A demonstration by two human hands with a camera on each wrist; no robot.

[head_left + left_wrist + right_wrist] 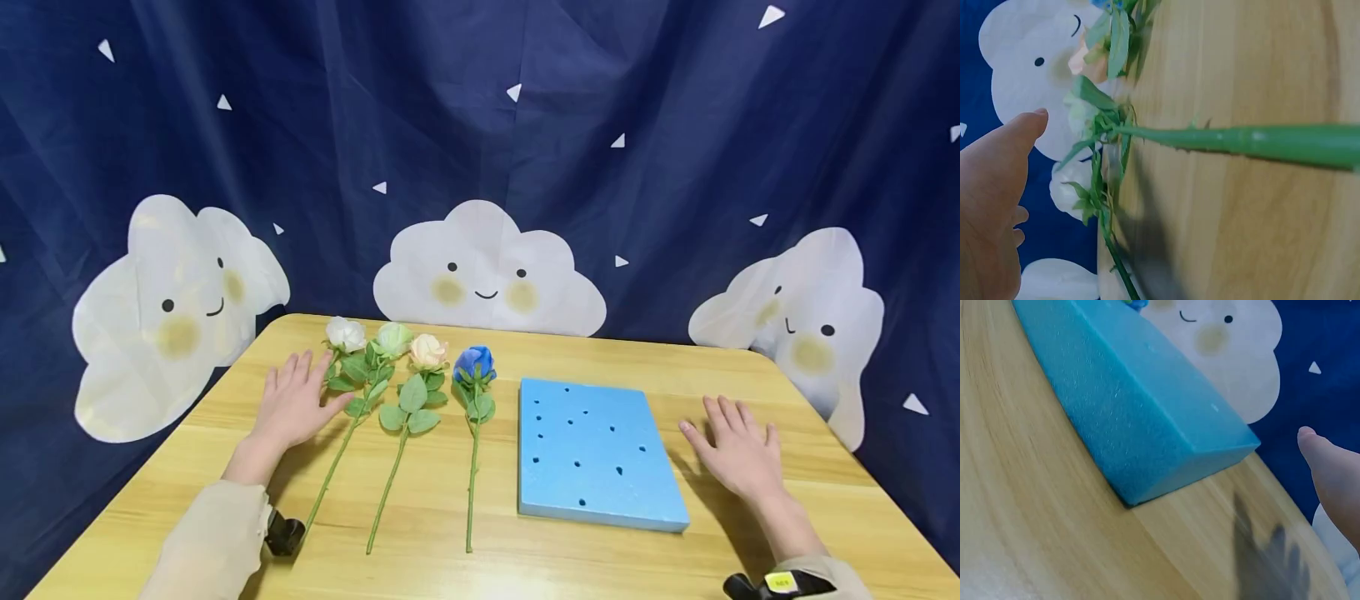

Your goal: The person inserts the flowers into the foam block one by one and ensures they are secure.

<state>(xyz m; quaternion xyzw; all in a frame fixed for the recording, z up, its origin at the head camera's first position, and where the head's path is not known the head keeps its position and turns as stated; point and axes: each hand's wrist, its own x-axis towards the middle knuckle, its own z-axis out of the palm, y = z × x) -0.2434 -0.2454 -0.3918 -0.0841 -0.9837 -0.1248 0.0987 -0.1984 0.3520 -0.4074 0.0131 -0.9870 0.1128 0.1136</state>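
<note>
In the head view my left hand [294, 402] hovers with spread fingers beside the artificial roses at the left. A white rose [346, 334] and a pale green rose [393, 339] lie nearest to it, their leaves overlapping. Farther right are a peach rose [428, 352] and a blue rose [474, 365], stems pointing toward me. A green stem [1229, 139] crosses close in front of the left wrist camera. My right hand [738, 446], fingers extended and holding nothing, is to the right of a light blue foam block [600, 454] with several small holes in its top.
The flowers and block lie on a light wooden table [495, 575]. Behind its far edge hangs a dark blue curtain [450, 100] with white clouds and triangles. Dark wrist cameras are strapped at both sleeves.
</note>
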